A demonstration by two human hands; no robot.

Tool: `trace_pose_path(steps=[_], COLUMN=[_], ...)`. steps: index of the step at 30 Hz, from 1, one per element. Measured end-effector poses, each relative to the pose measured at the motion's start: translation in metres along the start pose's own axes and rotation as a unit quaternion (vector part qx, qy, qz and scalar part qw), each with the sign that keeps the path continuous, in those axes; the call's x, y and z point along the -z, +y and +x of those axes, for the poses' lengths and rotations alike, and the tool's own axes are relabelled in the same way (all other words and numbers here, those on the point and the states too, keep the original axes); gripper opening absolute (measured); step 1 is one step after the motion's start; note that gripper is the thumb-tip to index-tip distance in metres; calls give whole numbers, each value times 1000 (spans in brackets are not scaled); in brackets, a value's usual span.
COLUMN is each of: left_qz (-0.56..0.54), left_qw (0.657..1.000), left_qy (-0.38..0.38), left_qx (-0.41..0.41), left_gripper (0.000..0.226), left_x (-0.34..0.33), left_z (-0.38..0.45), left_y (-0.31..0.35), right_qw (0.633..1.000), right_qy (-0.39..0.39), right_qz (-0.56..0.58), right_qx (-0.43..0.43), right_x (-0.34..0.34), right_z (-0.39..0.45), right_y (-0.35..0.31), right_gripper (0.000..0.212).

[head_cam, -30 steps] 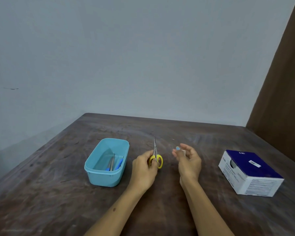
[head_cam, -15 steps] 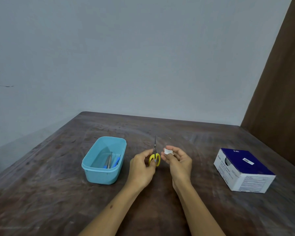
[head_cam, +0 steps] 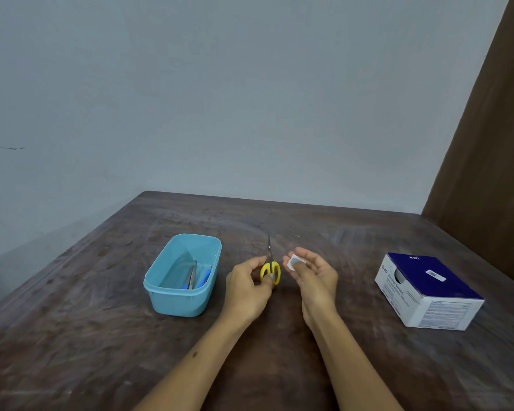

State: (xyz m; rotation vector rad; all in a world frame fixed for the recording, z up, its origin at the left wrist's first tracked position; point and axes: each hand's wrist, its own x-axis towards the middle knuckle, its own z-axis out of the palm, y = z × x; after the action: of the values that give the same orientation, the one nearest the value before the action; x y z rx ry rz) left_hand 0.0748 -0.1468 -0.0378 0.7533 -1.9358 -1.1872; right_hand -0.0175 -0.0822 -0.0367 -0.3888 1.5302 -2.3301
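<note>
Left hand (head_cam: pixel 248 287) grips scissors (head_cam: pixel 269 266); right hand (head_cam: pixel 313 275) pinches white pad (head_cam: pixel 293 261).

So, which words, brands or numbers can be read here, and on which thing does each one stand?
"BD": on the blue top of the box and on its white left side.
"Alcohol Swabs": on that white side, blurred, read with doubt.
Fine print on the box and its top sticker: too small to read.
Scissors, white pad, tub: no text visible.

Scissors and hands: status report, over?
Left hand grips yellow-handled scissors, blades pointing away. Right hand pinches small white pad. Nothing between them.
</note>
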Motion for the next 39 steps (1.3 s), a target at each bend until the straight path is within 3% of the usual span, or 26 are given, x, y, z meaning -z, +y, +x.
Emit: trace_pose_path(steps=[3,7,11,17,22,26,31,36,39], left_qz=[-35,-62,-123,-145,-145,-149,-180,-201,-199], left_qw=[999,998,991,988,989,988,982,974,976], left_qy=[-15,-30,-50,-31,-24,-20,-46,-101,-84], left_qx=[13,6,35,43,28,18,29,36,36], left_gripper=[38,29,27,35,34,32,29,31,31], left_x=[0,-1,-2,1,3,4,3,2,1], left_z=[0,2,0,4,3,3,3,0,0], left_y=[0,-2,-1,-5,-4,-4,-4,1,-1], right_qw=[989,964,958,947,960,963,959,978,982], right_qy=[48,66,41,-10,-33,-43,-35,0,-10], right_qz=[-109,-188,-198,-216,-186,-180,-205,-129,-130], right_qx=[91,175,204,237,205,197,195,162,139], right_x=[2,2,-5,-12,-12,-9,-7,-9,-8], right_z=[-2,-9,-21,-36,-32,-27,-21,-18,-16], right_y=[0,-8,-14,-17,-15,-11,-6,-9,-7], right_gripper=[29,24,26,47,60,52,22,24,14])
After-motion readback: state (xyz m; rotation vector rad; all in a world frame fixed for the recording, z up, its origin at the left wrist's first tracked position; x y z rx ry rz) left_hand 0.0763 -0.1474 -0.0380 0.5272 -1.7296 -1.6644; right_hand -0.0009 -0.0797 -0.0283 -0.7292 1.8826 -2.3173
